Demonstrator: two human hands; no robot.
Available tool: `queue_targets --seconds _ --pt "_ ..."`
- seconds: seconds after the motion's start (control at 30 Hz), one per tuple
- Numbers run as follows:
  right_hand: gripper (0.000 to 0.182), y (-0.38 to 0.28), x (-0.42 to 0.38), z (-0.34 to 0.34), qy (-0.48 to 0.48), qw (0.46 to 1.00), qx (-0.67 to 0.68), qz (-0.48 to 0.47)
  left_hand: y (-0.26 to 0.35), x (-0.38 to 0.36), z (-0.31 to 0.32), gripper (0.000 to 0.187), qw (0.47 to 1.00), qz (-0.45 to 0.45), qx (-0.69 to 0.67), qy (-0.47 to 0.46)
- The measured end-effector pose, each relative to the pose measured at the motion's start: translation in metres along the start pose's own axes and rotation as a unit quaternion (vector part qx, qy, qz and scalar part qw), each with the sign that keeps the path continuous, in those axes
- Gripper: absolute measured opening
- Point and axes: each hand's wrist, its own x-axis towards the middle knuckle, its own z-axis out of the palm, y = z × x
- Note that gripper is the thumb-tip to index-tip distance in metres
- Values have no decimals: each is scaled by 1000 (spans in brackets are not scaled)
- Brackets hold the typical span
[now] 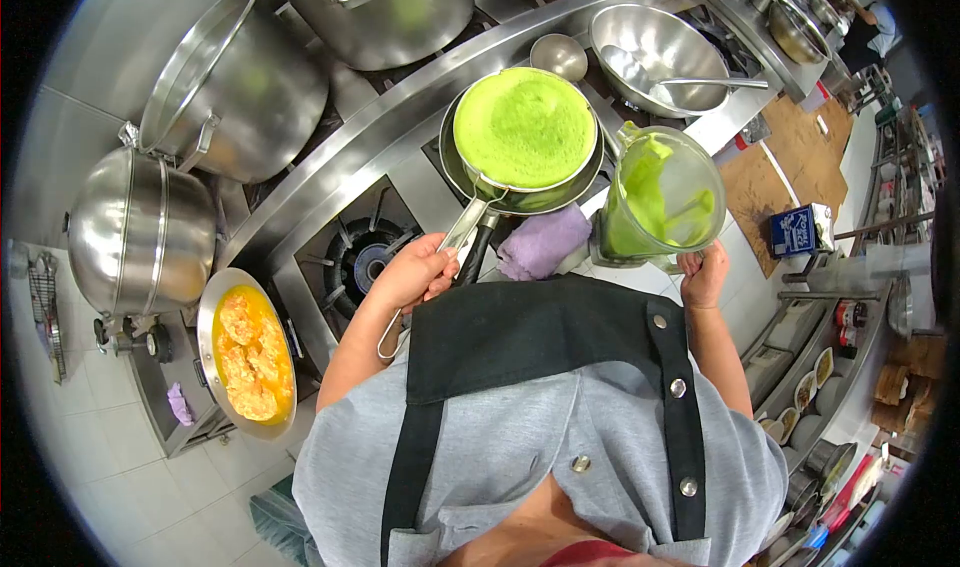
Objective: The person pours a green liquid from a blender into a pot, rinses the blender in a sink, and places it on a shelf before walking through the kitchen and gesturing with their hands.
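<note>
My left hand [415, 273] is closed round the long metal handle of a strainer [525, 127], which is full of bright green, foamy liquid. Beneath the strainer sits a dark-handled pan [592, 179] on the stove. My right hand [704, 273] grips the handle of a clear blender jug [665, 192], tilted, with green liquid coating its inside. A purple cloth [545, 241] lies between the pan and the jug, close to the pan's black handle.
An unlit burner [370, 257] is beside my left hand. Large steel pots [240, 87] stand at the upper left. A pan of orange food [248, 357] is at the left. Behind the jug are a steel bowl [660, 52] and a ladle [559, 57]. Shelves run along the right.
</note>
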Motion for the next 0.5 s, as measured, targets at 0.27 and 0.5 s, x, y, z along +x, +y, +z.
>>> queue_targets --seconds 0.27,0.5 --pt "22 -67 4 44 -101 985 -137 8 3 -2 3 12 1000 -3 3 11" --pt "12 -123 12 104 -152 939 -308 19 -4 0 -2 8 1000 10 -29 4"
